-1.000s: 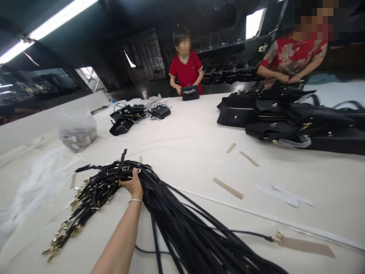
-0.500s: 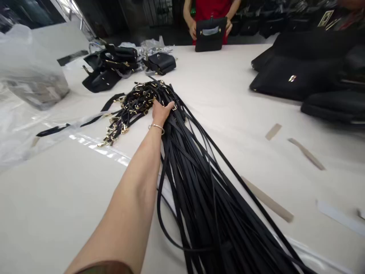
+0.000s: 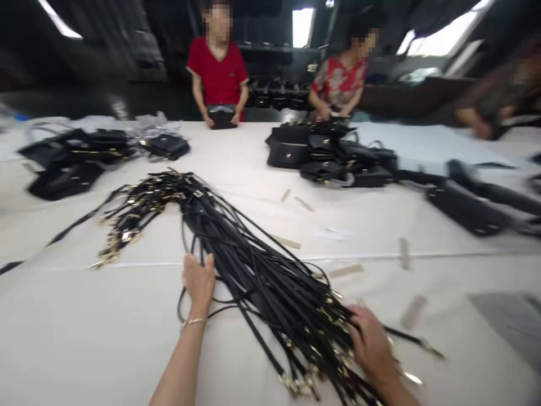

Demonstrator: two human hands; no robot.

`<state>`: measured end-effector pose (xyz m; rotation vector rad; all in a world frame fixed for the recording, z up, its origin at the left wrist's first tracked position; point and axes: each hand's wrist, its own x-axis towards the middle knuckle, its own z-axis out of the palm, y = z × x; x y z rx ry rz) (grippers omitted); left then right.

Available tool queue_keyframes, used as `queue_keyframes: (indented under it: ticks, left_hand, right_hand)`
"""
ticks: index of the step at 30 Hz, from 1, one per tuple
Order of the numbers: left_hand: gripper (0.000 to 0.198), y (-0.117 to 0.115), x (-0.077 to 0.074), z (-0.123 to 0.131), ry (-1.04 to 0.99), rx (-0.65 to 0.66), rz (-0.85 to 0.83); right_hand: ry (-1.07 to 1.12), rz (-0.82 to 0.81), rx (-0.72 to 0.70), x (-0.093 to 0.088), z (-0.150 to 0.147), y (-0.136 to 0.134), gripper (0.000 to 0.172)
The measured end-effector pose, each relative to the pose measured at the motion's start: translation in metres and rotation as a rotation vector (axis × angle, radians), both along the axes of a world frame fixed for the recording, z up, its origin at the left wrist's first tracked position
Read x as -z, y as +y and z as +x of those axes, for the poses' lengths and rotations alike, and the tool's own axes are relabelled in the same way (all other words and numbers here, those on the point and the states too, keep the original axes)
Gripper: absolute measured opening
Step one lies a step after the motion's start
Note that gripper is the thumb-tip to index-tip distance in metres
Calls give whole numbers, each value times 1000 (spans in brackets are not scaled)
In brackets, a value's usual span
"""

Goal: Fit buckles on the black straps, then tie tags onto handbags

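A long bundle of black straps (image 3: 249,265) with gold metal fittings lies diagonally over the white table. My left hand (image 3: 198,283), a bangle at its wrist, is at the bundle's left edge beside a loose strap loop. Its thumb stands apart from the fingers, which are partly hidden, and no strap shows gripped in it. At the near right end, my right hand (image 3: 372,344) has its fingers and thumb closed around some straps among the gold clasps. Gold buckles (image 3: 135,208) cluster at the far left end. Motion blurs both hands.
Black bags lie in a left pile (image 3: 80,155) and a middle pile (image 3: 325,152), with more black pieces (image 3: 465,203) at right. Tan strips (image 3: 346,270) are scattered on the table (image 3: 84,327). A person in red (image 3: 217,73) holds a black bag opposite; other people stand farther right.
The view has swung right and widened. My left hand has left the buckle end and come nearer along the bundle. My right hand has come into view at the bundle's near end.
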<state>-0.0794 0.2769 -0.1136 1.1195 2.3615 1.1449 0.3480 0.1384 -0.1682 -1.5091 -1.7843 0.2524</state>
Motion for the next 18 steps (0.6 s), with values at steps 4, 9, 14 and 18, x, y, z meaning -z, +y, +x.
queue_keyframes:
  ticks: [4, 9, 14, 18]
  left_hand:
    - [81, -24, -2, 59, -201, 185, -37]
    - [85, -82, -10, 113, 176, 308, 171]
    - [63, -207, 42, 214, 496, 802, 467]
    - [50, -289, 100, 326, 604, 1205, 762]
  right_hand:
    - [36, -34, 119, -21, -19, 6, 15]
    - [206, -81, 304, -62, 14, -29, 27]
    - [284, -205, 547, -118, 131, -81, 44]
    - [126, -308, 689, -162, 227, -90, 38]
